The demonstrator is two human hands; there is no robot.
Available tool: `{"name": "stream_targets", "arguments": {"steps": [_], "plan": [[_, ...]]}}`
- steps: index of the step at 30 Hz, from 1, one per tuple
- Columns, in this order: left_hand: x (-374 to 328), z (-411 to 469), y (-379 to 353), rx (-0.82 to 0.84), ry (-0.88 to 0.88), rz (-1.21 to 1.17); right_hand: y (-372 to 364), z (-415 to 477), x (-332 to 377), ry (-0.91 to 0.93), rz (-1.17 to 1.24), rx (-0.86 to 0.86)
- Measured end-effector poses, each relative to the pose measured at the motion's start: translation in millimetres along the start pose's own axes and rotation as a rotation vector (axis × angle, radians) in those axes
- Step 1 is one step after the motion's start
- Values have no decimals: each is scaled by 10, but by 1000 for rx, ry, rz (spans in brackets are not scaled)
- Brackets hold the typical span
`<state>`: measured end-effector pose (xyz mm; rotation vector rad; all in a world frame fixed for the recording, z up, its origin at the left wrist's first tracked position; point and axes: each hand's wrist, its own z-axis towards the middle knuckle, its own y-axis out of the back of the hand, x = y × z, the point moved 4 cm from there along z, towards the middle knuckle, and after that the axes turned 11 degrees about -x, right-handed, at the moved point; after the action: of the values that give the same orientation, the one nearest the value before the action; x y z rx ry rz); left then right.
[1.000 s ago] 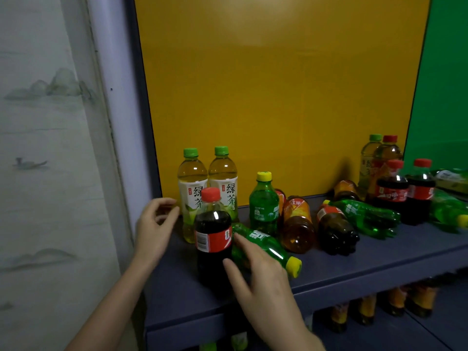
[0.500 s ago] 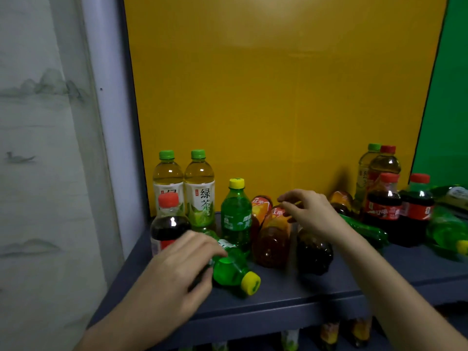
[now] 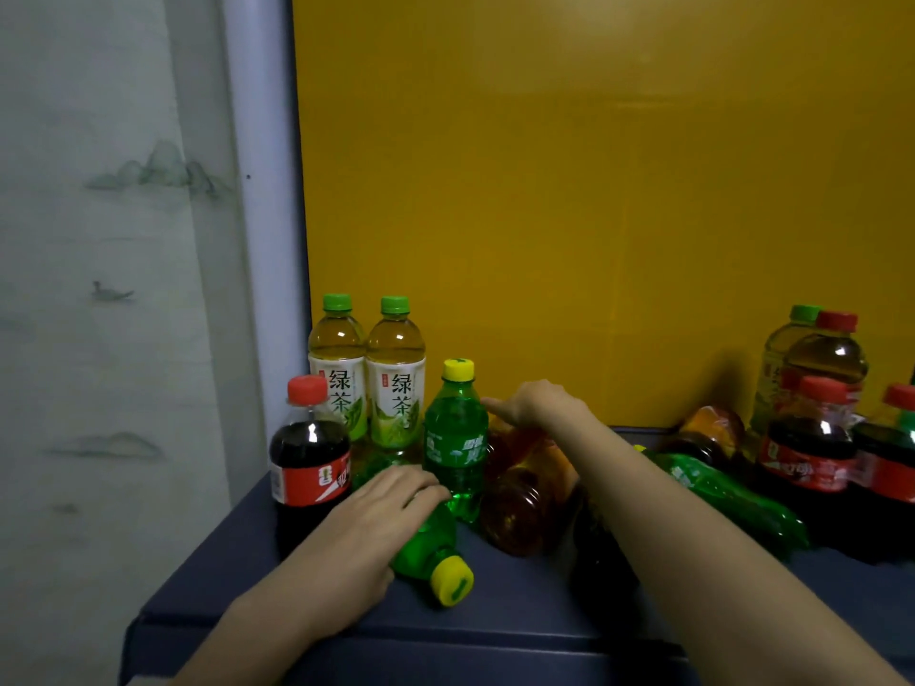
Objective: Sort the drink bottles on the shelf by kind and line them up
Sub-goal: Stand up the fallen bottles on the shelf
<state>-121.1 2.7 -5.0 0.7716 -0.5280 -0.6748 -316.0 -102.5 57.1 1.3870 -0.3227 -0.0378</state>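
Observation:
My left hand (image 3: 366, 532) lies over a green Sprite bottle (image 3: 438, 561) that rests on its side on the dark blue shelf (image 3: 495, 631), yellow cap toward me; my fingers curl round its body. Just behind it stands an upright Sprite bottle (image 3: 455, 438). My right hand (image 3: 537, 406) reaches over several amber iced-tea bottles (image 3: 525, 507) lying behind that Sprite bottle; its fingertips are hidden, so any hold cannot be seen. An upright cola bottle (image 3: 309, 462) stands at the left, with two green-tea bottles (image 3: 366, 373) against the back.
At the right stand two cola bottles (image 3: 812, 448), a red-capped tea bottle (image 3: 832, 354) and a green-tea bottle (image 3: 782, 358); another Sprite bottle (image 3: 718, 492) lies in front of them. A yellow panel (image 3: 594, 190) backs the shelf, and a wall (image 3: 124, 289) closes the left side.
My left hand has slid further over the lying Sprite bottle. My right hand has reached lower and further left, close to the upright Sprite bottle's shoulder. The view has moved nearer the shelf.

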Motion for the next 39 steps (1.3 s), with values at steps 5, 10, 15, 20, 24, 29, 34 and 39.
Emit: {"name": "stream_targets", "arguments": {"steps": [5, 10, 15, 20, 24, 29, 34, 39], "plan": [[15, -6, -7, 8, -17, -24, -97, 90, 87, -66, -70, 36], [20, -27, 1, -8, -22, -48, -123, 84, 98, -121, -25, 43], [28, -30, 13, -35, 6, -73, -169, 79, 40, -166, 135, 129], [32, -44, 25, -80, 61, -142, -252, 93, -31, -265, 352, 290], [38, -54, 19, -100, 98, -183, -313, 238, -127, -297, 393, 363], [30, -91, 9, -153, 117, -233, -222, 151, -119, -281, 423, 351], [37, -119, 50, -248, 198, -306, -128, 77, -156, -279, 608, 294], [16, -60, 202, -412, 313, -375, -70, 128, -186, -209, 855, 181]]}}
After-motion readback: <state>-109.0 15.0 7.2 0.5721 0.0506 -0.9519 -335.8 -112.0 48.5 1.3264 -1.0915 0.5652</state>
